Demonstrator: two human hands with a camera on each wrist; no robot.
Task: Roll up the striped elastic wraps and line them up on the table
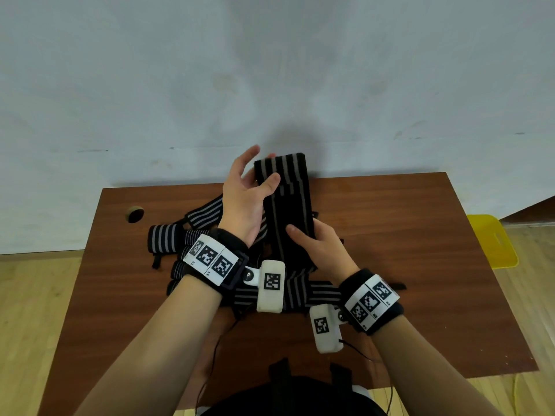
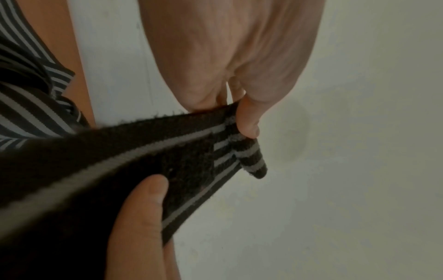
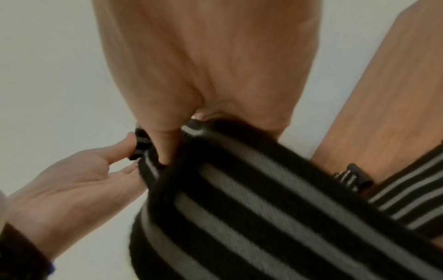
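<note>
Head view: both hands, left hand [image 1: 244, 192] and right hand [image 1: 319, 246], gripping one striped wrap [image 1: 285, 193]; no legible writing.

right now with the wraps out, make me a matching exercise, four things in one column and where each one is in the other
Things:
1. black grey-striped elastic wrap
2. heap of loose striped wraps
3. yellow plastic object
4. round hole in the brown wooden table

Places:
a. on the floor, right of the table
b. held up in both hands
c. far left of the tabletop
d. lying under the wrists

Pairs: 1-b, 2-d, 3-a, 4-c
</note>
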